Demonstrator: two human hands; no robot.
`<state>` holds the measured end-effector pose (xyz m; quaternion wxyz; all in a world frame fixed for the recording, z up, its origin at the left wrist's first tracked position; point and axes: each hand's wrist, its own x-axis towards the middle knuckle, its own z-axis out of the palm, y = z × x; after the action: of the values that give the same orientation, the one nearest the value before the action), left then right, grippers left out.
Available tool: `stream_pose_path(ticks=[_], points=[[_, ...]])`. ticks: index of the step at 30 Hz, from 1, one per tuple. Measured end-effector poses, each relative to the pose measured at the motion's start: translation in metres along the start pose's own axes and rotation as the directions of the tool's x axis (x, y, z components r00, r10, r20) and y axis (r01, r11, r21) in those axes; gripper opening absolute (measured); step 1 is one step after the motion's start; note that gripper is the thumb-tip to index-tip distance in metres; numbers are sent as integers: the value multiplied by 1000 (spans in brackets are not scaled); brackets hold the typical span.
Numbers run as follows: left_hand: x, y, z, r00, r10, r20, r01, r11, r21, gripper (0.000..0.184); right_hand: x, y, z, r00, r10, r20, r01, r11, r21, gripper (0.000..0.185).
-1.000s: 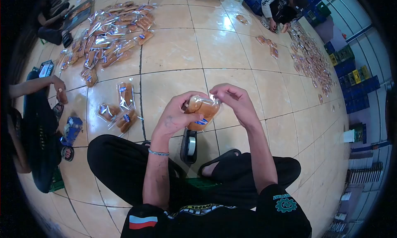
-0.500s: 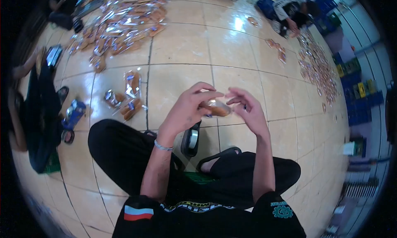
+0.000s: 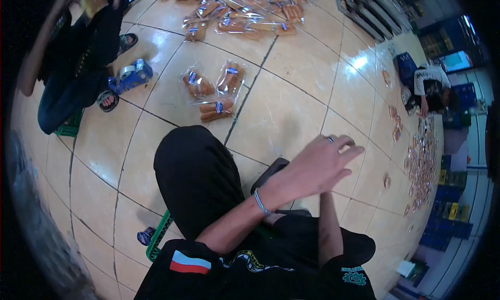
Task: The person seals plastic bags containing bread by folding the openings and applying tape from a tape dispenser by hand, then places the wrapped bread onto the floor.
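My left hand [image 3: 323,167] reaches across to the right above the tiled floor, its fingers apart and slightly bent, with nothing visible in them. A ring and a silver bracelet are on it. Behind it, my right hand is hidden; only my right forearm [image 3: 329,227] shows, so its fingers cannot be made out. Below my left wrist, a black tape dispenser [image 3: 272,174] stands on the floor, partly covered. Three clear packets of bread rolls lie beyond my left knee: one packet [image 3: 197,84], a second packet [image 3: 230,77] and a nearer packet [image 3: 216,109].
Bread packets [image 3: 245,13] lie heaped at the top. Small packages [image 3: 422,164] spread along the right, near another person [image 3: 431,86]. At upper left sits a person [image 3: 78,65] beside a blue tape dispenser [image 3: 130,77]. A green crate [image 3: 159,237] is under me.
My view has turned left. My left hand has crossed in front of my right hand, and the wrapped bread roll that was between my hands is out of sight.
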<state>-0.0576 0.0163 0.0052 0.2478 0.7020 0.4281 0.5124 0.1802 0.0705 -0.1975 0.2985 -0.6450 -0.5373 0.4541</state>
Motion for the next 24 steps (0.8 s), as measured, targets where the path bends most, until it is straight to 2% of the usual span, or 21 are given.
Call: stream_pose_path(ticks=[1, 2, 3, 4, 5, 7, 8, 9, 11, 12, 13, 14, 15, 17, 18, 19, 21, 23, 24], points=[[1, 0, -1, 1000, -7, -14, 7, 1000, 7, 47, 3, -24, 47, 972, -144, 184, 172, 973, -152, 47], [2, 0, 1, 997, 17, -78, -19, 1000, -23, 44, 11, -47, 93, 900, -254, 353, 350, 905, -240, 49], [3, 0, 1, 990, 39, -136, -46, 998, -48, 41, 33, -52, 140, 764, -362, 534, 510, 845, -158, 63], [5, 4, -3, 982, 14, -191, -38, 992, -120, 35, 38, -70, 185, 619, -492, 612, 758, 579, -301, 68], [7, 6, -6, 984, 12, -178, -32, 994, -108, 35, 46, -85, 231, 521, -499, 692, 835, 467, -292, 79], [8, 11, -15, 935, -9, -355, -79, 969, -234, 30, 43, -134, 297, 423, -422, 802, 906, 216, -364, 96], [10, 18, -27, 912, -50, -408, -64, 963, -261, 22, 49, -140, 314, 415, -436, 799, 909, 226, -350, 96], [9, 20, -34, 913, -50, -404, -55, 968, -245, 22, 57, -141, 328, 396, -386, 833, 918, 195, -346, 99], [9, 22, -43, 847, -145, -511, -18, 954, -301, 16, 72, -142, 345, 357, -273, 893, 934, 123, -336, 105], [8, 19, -47, 844, -144, -517, -18, 955, -295, 16, 79, -142, 346, 342, -208, 916, 940, 80, -333, 109], [7, 18, -52, 836, -232, -497, 31, 925, -380, 14, 85, -138, 343, 333, -133, 934, 943, 35, -331, 112], [6, 17, -54, 827, -315, -466, 74, 882, -465, 12, 87, -131, 333, 377, -108, 920, 925, -11, -380, 117], [7, 16, -55, 824, -316, -470, 65, 877, -475, 12, 95, -112, 320, 382, -99, 919, 922, -21, -386, 117], [8, 12, -51, 802, -474, -363, 164, 760, -629, 13, 99, -83, 283, 497, -196, 846, 864, 208, -459, 111], [9, 11, -46, 797, -507, -328, 163, 704, -691, 12, 91, -72, 258, 568, -201, 798, 822, 177, -541, 109], [10, 12, -45, 812, -496, -308, 155, 692, -705, 12, 81, -58, 235, 594, -198, 780, 804, 174, -568, 109], [11, 13, -45, 816, -467, -342, 164, 754, -636, 14, 68, -23, 195, 749, -279, 601, 658, 214, -722, 108], [11, 12, -40, 835, -453, -311, 150, 733, -664, 14, 54, 9, 161, 844, -284, 455, 527, 274, -805, 109], [12, 12, -37, 798, -514, -315, 147, 672, -726, 13, 48, 29, 148, 877, -272, 396, 469, 307, -828, 109]])
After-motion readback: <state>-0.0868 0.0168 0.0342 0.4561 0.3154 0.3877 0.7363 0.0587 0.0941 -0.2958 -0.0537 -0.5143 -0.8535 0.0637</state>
